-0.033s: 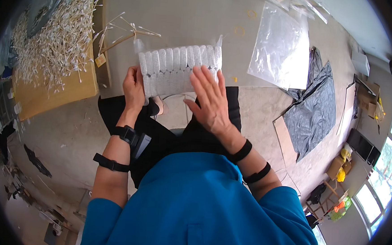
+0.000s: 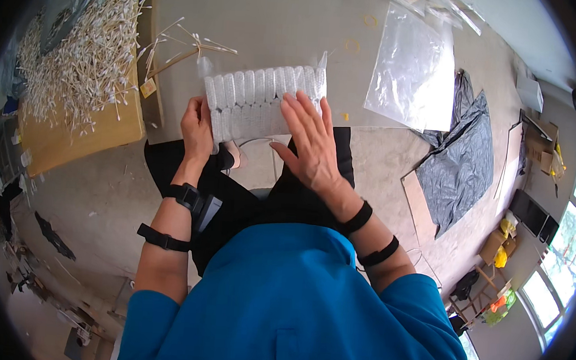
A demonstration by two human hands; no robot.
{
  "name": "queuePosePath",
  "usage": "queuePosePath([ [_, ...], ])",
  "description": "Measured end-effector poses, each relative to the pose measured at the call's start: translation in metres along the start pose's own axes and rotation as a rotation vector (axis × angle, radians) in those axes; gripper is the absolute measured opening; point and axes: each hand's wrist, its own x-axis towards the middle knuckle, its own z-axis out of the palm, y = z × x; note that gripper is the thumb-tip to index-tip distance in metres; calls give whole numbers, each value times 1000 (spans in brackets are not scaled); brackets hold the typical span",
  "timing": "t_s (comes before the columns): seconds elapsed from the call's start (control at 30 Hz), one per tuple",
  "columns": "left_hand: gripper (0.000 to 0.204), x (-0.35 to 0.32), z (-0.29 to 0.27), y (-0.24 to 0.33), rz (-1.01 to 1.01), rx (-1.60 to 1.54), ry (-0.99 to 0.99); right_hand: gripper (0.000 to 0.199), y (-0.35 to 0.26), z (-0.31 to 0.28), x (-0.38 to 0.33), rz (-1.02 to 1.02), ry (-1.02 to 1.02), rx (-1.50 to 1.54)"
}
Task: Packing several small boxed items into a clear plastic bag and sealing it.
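Blue shirt [image 2: 294, 299]: nearest the camera, filling the low part of the view, my forearms rising from it.
Left wrist: a black watch [image 2: 186, 194] and a black strap [image 2: 159, 237] below it.
Left hand [image 2: 197, 129]: fingers closed on the left edge of the white packet [image 2: 261, 101], thumb over the front.
Right hand [image 2: 313, 142]: open and flat, fingers spread, pressing the packet's lower right part.
White packet: a clear bag of white sticks in ribbed rows, at 12 o'clock from my hands, on the grey table edge [image 2: 277, 27].
Loose sticks [image 2: 77, 68]: heaped at 10 o'clock on a tan board [image 2: 73, 142].
Clear bag [image 2: 413, 69]: flat at 1 o'clock.
Dark sheet [image 2: 464, 161]: on the floor at 3 o'clock.
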Motion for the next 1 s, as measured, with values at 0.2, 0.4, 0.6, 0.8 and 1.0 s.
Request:
queuePosePath([
  [0.2,27,2,-2,5,-27,19,-9,86,14,-4,14,-16,-75,55],
  [0.4,27,5,-5,-2,1,20,-17,73,4,-8,15,-28,19,17],
  [0.6,27,4,-3,1,-13,32,-4,67,-5,-7,22,36,14,-100],
  [0.8,27,4,-2,1,12,50,10,67,-10,-7,28,26,-35,-182],
  [1.0,26,2,0,2,9,26,16,67,-15,-2,32,79,-38,-245],
])
